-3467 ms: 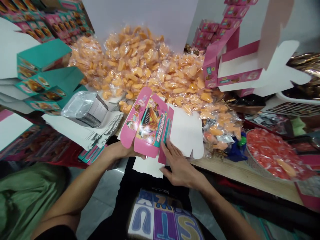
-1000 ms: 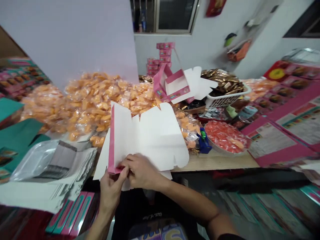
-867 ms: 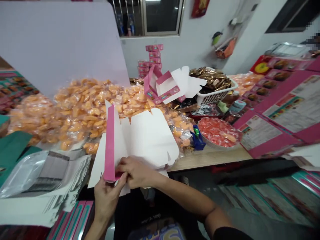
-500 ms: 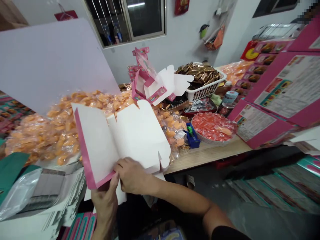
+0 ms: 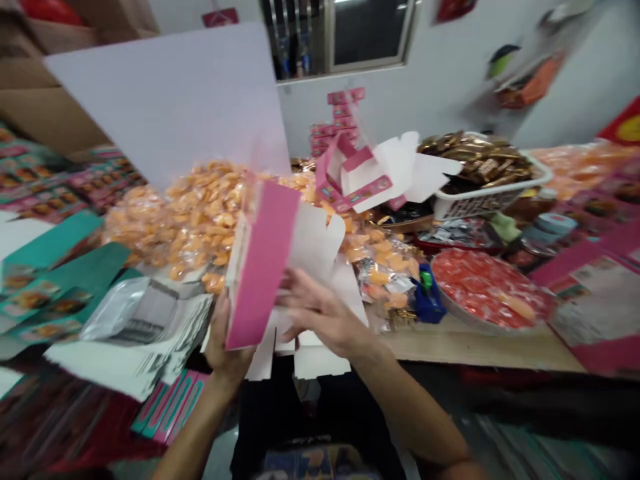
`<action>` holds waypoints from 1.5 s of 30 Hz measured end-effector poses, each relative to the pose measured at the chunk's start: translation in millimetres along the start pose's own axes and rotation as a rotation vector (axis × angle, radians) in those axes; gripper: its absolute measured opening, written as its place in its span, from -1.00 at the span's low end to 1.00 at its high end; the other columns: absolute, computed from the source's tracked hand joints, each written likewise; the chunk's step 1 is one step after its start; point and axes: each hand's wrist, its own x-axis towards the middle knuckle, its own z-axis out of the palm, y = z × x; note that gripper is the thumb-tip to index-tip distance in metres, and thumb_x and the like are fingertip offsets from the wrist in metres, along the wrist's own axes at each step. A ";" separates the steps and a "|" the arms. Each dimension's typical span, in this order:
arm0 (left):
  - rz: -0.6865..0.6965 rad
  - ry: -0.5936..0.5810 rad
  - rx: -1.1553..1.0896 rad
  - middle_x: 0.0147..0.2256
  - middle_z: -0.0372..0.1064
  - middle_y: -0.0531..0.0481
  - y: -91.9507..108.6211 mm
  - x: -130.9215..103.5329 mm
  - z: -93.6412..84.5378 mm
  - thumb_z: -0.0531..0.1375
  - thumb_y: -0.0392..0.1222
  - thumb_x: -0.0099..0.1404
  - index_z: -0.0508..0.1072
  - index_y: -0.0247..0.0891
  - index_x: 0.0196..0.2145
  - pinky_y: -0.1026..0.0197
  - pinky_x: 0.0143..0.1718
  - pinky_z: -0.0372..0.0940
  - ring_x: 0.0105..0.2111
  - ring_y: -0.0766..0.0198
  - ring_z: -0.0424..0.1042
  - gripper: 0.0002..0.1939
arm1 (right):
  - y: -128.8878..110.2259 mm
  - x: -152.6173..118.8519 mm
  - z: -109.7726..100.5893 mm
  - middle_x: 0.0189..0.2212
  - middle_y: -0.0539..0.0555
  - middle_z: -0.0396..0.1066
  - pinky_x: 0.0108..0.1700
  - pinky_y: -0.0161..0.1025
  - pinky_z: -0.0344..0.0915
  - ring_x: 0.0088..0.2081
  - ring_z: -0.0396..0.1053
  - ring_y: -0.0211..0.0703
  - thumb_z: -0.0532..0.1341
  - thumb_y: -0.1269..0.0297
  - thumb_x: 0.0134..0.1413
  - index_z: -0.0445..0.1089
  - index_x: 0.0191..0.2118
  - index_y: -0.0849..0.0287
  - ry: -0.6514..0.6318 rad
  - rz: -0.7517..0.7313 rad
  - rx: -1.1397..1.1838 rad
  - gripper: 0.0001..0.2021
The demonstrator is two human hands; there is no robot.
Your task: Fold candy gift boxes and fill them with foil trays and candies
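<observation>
A pink cardboard box (image 5: 265,260) with white inner sides is tilted up in front of me, one pink side facing the camera. My left hand (image 5: 227,347) is closed around its lower left edge. Just right of the box is my right hand (image 5: 325,313), its thumb and fingers apart and somewhat blurred; whether the fingertips touch the box is unclear. White card flaps (image 5: 320,243) show behind and beneath this hand. Further back, an opened pink box (image 5: 357,183) stands with its white flaps spread out.
Orange wrapped packets (image 5: 200,207) are heaped behind my left hand. To the right are a blue tape dispenser (image 5: 429,297), a bowl of red packets (image 5: 485,287) and a white basket (image 5: 480,207) of gold sachets. Flat card sheets (image 5: 125,360) lie at left.
The box has gone from lying spread with its white inside showing to tilted up, pink side outward. My right hand has moved off its edge to the right. The view has shifted left.
</observation>
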 end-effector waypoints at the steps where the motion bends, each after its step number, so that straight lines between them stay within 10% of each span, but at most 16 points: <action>1: 0.070 0.034 0.018 0.22 0.54 -0.40 -9.1 3.4 0.7 0.63 0.16 -0.02 0.52 -0.18 -0.06 -0.45 0.40 0.35 0.45 -0.44 0.33 -0.31 | -14.1 -0.5 0.8 0.43 0.22 0.32 -0.06 -0.16 0.68 0.33 0.46 0.05 0.25 0.07 0.41 -0.01 0.61 -0.03 0.027 -0.033 0.044 -0.22; 5: 0.311 -0.030 0.060 0.44 0.30 -0.50 -25.5 6.1 7.9 0.43 0.19 0.30 0.44 -0.25 0.23 -0.44 0.47 0.24 0.53 -0.37 0.23 -0.31 | -40.4 13.4 4.2 0.20 0.16 0.49 0.19 -0.01 0.60 0.24 0.50 0.04 0.31 -0.19 0.39 0.37 0.37 -0.03 0.083 -0.089 -0.122 -0.41; 9: -0.001 0.006 -0.198 0.38 0.40 -0.43 -8.7 20.1 -5.1 0.28 0.12 0.50 0.34 -0.20 0.41 -0.14 0.19 0.55 0.33 -0.16 0.51 -0.35 | -22.8 31.5 3.3 -0.13 0.12 0.57 0.00 -0.12 0.55 -0.08 0.55 -0.06 0.28 -0.18 0.46 0.55 -0.06 0.08 -0.076 -0.036 -0.362 -0.61; 18: -0.394 -0.247 -0.791 -0.06 0.62 -0.26 13.2 76.5 -45.0 0.40 0.50 0.26 0.63 -0.29 -0.17 0.05 -0.28 0.63 0.01 -0.15 0.63 -0.31 | -14.0 42.5 -6.2 -0.42 0.02 0.45 -0.34 -0.28 0.28 -0.39 0.36 -0.20 0.18 -0.22 0.48 0.40 -0.36 0.11 -0.232 0.091 -0.783 -0.48; 29: -0.457 -0.755 -0.736 -0.30 0.45 0.07 36.0 85.4 -61.7 0.70 0.13 -0.18 0.48 -0.24 -0.22 0.37 -0.51 0.21 -0.46 0.40 0.35 -0.28 | -16.2 47.9 -15.8 -0.37 0.06 0.49 -0.19 -0.19 0.30 -0.31 0.40 -0.13 0.20 0.07 0.48 0.41 -0.35 0.10 -0.224 -0.068 -0.969 -0.67; 36: -0.466 -0.544 -0.621 -0.44 0.39 0.14 30.3 90.2 -49.4 0.64 -0.05 -0.01 0.44 -0.21 -0.33 0.33 -0.52 0.19 -0.53 0.40 0.34 -0.50 | -7.2 47.5 -14.8 -0.45 0.00 0.34 -0.29 -0.20 0.19 -0.38 0.26 -0.16 0.23 0.01 0.40 0.27 -0.39 0.08 -0.218 -0.061 -0.956 -0.64; 42: -0.146 -0.775 -0.547 0.29 0.54 -0.19 31.0 104.9 -76.8 0.53 -0.11 0.13 0.76 -0.08 0.08 0.11 -0.06 0.52 0.17 -0.06 0.56 -0.48 | 0.7 48.1 -19.2 -0.36 0.03 0.41 -0.31 -0.20 0.31 -0.35 0.36 -0.14 0.25 0.05 0.33 0.39 -0.22 0.09 0.056 0.065 -0.730 -0.78; 45: -0.086 -0.643 -0.371 0.10 0.64 -0.18 39.1 103.4 -70.0 0.55 0.05 0.17 0.75 -0.18 -0.01 0.09 -0.02 0.47 0.06 -0.02 0.59 -0.54 | 9.0 44.1 -0.8 -0.13 0.15 0.54 -0.20 -0.13 0.46 -0.23 0.48 -0.07 0.29 0.15 0.25 0.41 0.08 0.13 -0.057 0.058 -0.685 -0.67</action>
